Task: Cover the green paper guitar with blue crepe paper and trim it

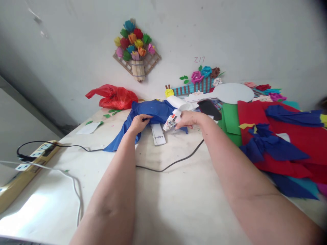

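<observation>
On the pale table point(178, 190), left hand point(139, 124) pinches near edge of blue cloth-like sheet point(153, 108), thumb and fingers closed on it. Right hand point(187, 119) wrapped round glue gun point(171, 121), nozzle pointing down-left, just right of white strip point(158, 134). Strip sticks out from under blue sheet, toward the person. Black cord point(163, 169) runs across table under left forearm. Behind right hand: white roll point(178, 103), dark phone point(209, 109). Right side: green sheets point(230, 122), red sheets point(278, 129) with blue pieces on top. Red plastic bag point(116, 97) at back left; power strip point(33, 170) on left.
</observation>
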### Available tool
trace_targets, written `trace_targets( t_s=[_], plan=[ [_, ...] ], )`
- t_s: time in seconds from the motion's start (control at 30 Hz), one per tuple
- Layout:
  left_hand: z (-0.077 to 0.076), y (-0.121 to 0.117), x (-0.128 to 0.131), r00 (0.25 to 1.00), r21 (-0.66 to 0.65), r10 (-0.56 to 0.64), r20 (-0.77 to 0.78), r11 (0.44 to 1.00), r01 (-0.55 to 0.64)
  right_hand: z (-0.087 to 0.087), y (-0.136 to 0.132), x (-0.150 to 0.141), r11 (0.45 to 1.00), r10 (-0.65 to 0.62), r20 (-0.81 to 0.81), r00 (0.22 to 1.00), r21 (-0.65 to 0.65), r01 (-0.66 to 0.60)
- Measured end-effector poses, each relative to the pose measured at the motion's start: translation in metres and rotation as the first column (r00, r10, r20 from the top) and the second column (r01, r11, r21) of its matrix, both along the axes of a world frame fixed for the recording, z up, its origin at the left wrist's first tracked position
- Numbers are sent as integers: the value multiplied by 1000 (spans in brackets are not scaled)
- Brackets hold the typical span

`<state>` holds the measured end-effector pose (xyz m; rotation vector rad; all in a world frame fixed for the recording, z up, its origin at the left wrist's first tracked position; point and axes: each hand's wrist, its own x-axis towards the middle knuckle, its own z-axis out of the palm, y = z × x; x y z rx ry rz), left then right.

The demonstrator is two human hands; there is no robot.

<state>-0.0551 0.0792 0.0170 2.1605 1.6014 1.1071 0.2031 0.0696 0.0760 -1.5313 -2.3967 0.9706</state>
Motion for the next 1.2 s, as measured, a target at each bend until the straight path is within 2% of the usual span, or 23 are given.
trace_targets(
  t_s=[0.3, 0.37, 0.43, 0.53, 0.67, 0.83, 0.97, 1.1, 1.2],
  plan=[
    [0, 0, 0, 1000, 15, -7, -6, 1000, 7, -4, 5, -1, 998, -35, 9, 999, 53, 34],
    [1, 1, -1, 1000, 36, -19, -11, 999, 20, -6, 8, 2, 999, -12, -52, 999, 30, 13],
    [2, 0, -2, 999, 48, -38, -7, 998, 38, -7, 9, 7, 1000, 29, -188, 982, -5, -31],
    [6, -2, -5, 997, 48, -67, 23, 997, 66, -7, 8, 11, 998, 50, -417, 908, -20, -64],
    [18, -7, -9, 995, 23, -89, 54, 996, 87, -5, 5, 10, 1000, 24, -581, 813, 2, -28],
    [37, -15, -10, 996, -86, -47, -82, 995, 40, -4, 3, 1, 1000, -10, -703, 711, 0, 14],
    [45, -19, -9, 989, -86, -11, -147, 996, -2, -4, 4, -6, 991, -63, -792, 607, -122, -57],
    [49, -20, -8, 991, -97, -74, -109, 993, 63, -6, 5, -9, 964, -118, -835, 537, -226, -139],
    [51, -20, -8, 983, -198, -163, -87, 970, 143, -7, 5, -9, 953, -141, -824, 548, -263, -150]
  ],
)
